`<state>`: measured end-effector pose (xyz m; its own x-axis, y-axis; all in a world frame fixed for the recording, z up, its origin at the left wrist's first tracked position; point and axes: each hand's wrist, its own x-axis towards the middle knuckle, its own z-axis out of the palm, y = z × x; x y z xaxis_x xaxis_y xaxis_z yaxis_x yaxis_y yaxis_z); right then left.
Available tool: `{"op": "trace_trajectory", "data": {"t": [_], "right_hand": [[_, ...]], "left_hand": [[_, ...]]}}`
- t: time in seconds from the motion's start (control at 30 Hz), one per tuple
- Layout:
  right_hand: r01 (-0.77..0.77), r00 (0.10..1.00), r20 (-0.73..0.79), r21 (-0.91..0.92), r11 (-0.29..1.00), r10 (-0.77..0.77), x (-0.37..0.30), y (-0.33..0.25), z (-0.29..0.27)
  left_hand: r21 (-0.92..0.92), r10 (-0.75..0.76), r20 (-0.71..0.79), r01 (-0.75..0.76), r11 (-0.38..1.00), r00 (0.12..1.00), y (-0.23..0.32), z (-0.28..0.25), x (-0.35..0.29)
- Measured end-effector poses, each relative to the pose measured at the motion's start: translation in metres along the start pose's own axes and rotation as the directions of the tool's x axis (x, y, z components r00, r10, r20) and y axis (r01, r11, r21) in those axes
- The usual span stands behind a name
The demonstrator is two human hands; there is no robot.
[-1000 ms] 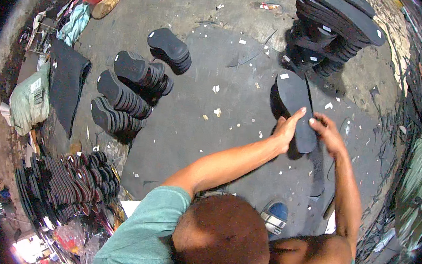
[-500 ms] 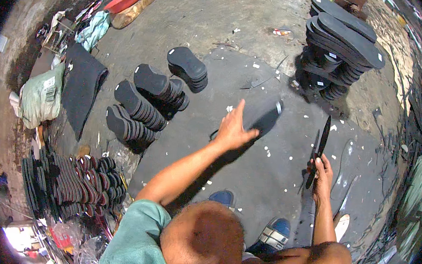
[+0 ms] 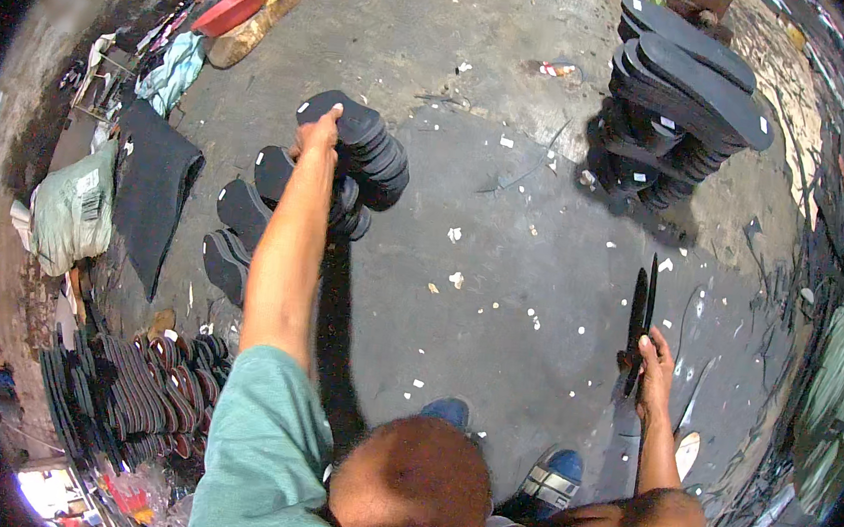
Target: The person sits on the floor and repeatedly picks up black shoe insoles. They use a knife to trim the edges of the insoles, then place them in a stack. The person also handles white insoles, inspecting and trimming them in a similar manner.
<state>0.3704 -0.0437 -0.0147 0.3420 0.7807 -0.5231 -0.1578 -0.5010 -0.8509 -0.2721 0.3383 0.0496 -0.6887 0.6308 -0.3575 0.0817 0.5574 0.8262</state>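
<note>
My left arm reaches far out to the left, and my left hand (image 3: 319, 136) is closed on the near-left end of a black shoe sole (image 3: 352, 117), thumb on top. This sole lies on top of a stack of soles (image 3: 382, 165), the farthest of several stacks on the left. The fingers under its edge are partly hidden. On the right, my right hand (image 3: 656, 369) is closed around a long, thin, dark knife (image 3: 651, 299), its blade pointing away from me above the floor mat.
A tall pile of black soles (image 3: 693, 92) stands at the far right. More sole stacks (image 3: 226, 266) and a dense heap of soles (image 3: 130, 389) lie on the left. A dark folded sheet (image 3: 151, 200), a sack (image 3: 75, 208) and a red basin (image 3: 229, 8) are beyond them. Scraps dot the mat (image 3: 495, 350).
My left hand has moved from mid-mat to the far-left stack. The sole that was blurred beside it has left the middle. The right hand still holds the knife, nearly in place.
</note>
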Motion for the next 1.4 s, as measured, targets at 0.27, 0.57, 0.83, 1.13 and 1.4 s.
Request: {"op": "trace_trajectory", "data": {"t": [0.27, 0.57, 0.83, 1.13, 1.4], "right_hand": [[-0.02, 0.998, -0.063, -0.084, 0.996, 0.015, 0.01, -0.016, -0.007], [0.044, 0.999, -0.022, -0.101, 0.994, -0.047, 0.013, -0.031, 0.026], [0.088, 0.996, 0.023, -0.066, 0.994, -0.086, 0.021, -0.027, 0.013], [0.18, 0.941, -0.175, -0.462, 0.868, -0.288, -0.009, -0.039, -0.004], [0.008, 0.744, -0.469, -0.706, 0.708, -0.477, -0.082, -0.012, -0.077]], "left_hand": [[0.714, 0.309, 0.604, -0.671, 0.201, 0.735, 0.101, 0.085, -0.062], [0.565, -0.453, 0.582, -0.736, -0.372, 0.675, 0.006, 0.15, -0.027], [0.65, -0.414, 0.415, -0.582, -0.489, 0.81, -0.003, 0.12, -0.026], [0.636, 0.191, 0.756, -0.772, 0.014, 0.626, 0.057, 0.155, -0.109], [-0.201, 0.268, 0.839, -0.188, 0.961, 0.473, 0.171, 0.238, -0.291]]}}
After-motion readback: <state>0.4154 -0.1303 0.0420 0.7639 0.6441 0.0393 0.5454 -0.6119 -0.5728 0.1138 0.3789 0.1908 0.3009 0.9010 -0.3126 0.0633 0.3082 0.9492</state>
